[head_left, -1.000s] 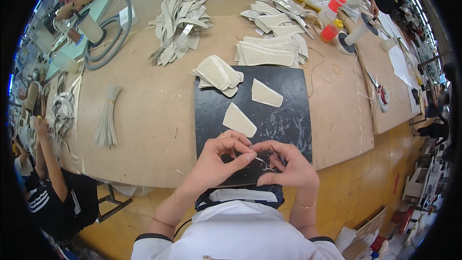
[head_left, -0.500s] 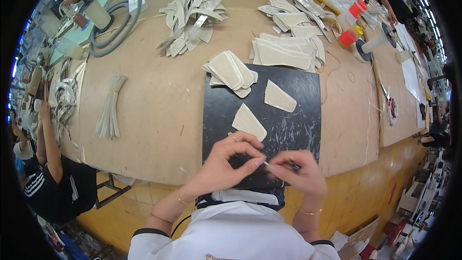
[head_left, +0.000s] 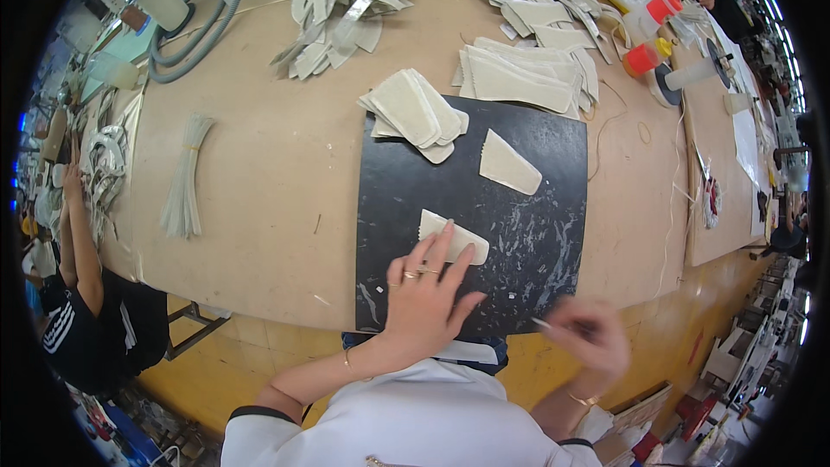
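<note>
My left hand (head_left: 425, 301) lies with fingers spread on a cream tapered piece (head_left: 431, 224) with one zigzag-cut end, pressing it on the black mat (head_left: 538, 246). Past the mat's near right corner, my right hand (head_left: 592, 335) is smeared by motion. Its fingers are pinched, and a thin white strip (head_left: 541, 323) pokes out of them. A second cream piece (head_left: 510, 163) rests alone farther up the mat. At the mat's far left corner sits a small stack of similar cream pieces (head_left: 410, 112).
Behind the mat lie more cream pieces (head_left: 519, 78) and a heap of curved strips (head_left: 341, 0). A tied bundle of thin strips (head_left: 185, 182) is at left. Red-topped (head_left: 664, 7) and yellow-topped (head_left: 644, 58) bottles stand at right by a spool (head_left: 692, 73). Another person's arm (head_left: 79, 242) shows at far left.
My hands have parted from their meeting over the near edge of the mat. The left has opened onto the nearest cream piece; the right has moved right and down with the white strip.
</note>
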Tool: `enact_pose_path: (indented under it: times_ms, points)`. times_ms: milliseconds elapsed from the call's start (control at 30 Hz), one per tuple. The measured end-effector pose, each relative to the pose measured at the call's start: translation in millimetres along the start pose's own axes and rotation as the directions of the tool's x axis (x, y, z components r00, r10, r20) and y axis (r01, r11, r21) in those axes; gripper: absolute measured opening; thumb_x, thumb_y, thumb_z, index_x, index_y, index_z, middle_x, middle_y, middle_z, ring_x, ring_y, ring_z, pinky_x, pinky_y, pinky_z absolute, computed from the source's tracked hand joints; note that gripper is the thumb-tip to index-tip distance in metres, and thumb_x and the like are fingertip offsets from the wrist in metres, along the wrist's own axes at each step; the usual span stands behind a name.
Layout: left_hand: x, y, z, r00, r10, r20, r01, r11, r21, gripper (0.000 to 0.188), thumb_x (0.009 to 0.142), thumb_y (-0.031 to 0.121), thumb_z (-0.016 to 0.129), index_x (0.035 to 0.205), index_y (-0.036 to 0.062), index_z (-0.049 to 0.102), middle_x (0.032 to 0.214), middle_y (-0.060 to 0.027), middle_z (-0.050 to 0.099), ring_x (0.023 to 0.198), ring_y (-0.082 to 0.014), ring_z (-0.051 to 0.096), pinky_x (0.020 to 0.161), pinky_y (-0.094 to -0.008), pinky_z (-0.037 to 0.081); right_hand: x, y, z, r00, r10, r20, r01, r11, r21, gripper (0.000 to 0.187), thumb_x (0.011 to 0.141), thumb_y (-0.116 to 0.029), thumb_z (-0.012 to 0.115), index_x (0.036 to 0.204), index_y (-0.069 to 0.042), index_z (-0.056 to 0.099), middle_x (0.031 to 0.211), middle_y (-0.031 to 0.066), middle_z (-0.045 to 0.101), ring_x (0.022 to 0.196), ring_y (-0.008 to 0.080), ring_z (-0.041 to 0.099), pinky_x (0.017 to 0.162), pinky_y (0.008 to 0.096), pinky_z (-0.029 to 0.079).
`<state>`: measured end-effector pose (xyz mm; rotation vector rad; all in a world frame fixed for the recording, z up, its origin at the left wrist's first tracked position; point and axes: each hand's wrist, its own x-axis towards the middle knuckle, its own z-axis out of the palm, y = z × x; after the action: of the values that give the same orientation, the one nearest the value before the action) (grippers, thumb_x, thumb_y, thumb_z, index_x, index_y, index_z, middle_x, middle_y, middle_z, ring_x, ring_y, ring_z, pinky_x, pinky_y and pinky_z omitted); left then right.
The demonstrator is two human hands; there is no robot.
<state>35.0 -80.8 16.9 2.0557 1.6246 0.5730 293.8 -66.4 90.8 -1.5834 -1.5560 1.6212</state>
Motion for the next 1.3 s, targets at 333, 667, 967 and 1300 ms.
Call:
enact_pose_path:
  times_ms: [333,667,967,1300]
  points:
    - [10,-34,-55,0.914,-0.148,0.379,0.388,0.039,-0.921,0.02,0.1,0.013,0.058,0.112,0.0018,0.068,0.109,-0.0047,0.065,0.094,-0.0097,0.058,0.079,-0.0232,0.046,91,-39,60,0.904,-0.155,0.399,0.081,0.977,0.196,0.013,0.091,-0.012,0.071,0.096,0.0,0.071,0.072,0.0022,0.068,0.062,0.0051,0.056,0.054,0.0225,0.042]
    - [9,-36,-44,0.904,-0.239,0.354,0.408,0.239,-0.881,0.012,0.089,0.012,0.074,0.097,0.0042,0.072,0.097,-0.0008,0.065,0.087,-0.007,0.058,0.069,-0.024,0.047,92,-35,72,0.949,-0.185,0.254,0.186,0.982,0.019,0.011,0.088,-0.01,0.073,0.091,0.001,0.071,0.067,0.0045,0.065,0.056,0.0073,0.051,0.05,0.0254,0.038]
    - [42,-53,-27,0.908,-0.253,-0.334,0.191,0.959,-0.208,0.01,0.077,0.012,0.081,0.083,0.0103,0.075,0.116,-0.01,0.056,0.112,-0.0275,0.05,0.097,-0.0397,0.035,114,-33,100,0.971,-0.154,-0.184,0.091,0.946,-0.312,0.02,0.087,-0.013,0.071,0.076,0.003,0.064,0.055,0.0044,0.048,0.052,0.0078,0.04,0.049,0.0275,0.033]
    - [51,-60,-18,0.905,-0.243,-0.348,0.192,0.966,-0.176,0.011,0.074,0.013,0.083,0.082,0.0117,0.075,0.118,-0.0113,0.057,0.117,-0.0305,0.048,0.099,-0.0437,0.033,127,-33,111,0.951,-0.129,-0.282,-0.007,0.9,-0.436,0.026,0.084,-0.018,0.069,0.069,0.001,0.059,0.054,0.0112,0.048,0.046,0.0213,0.042,0.049,0.0342,0.036]
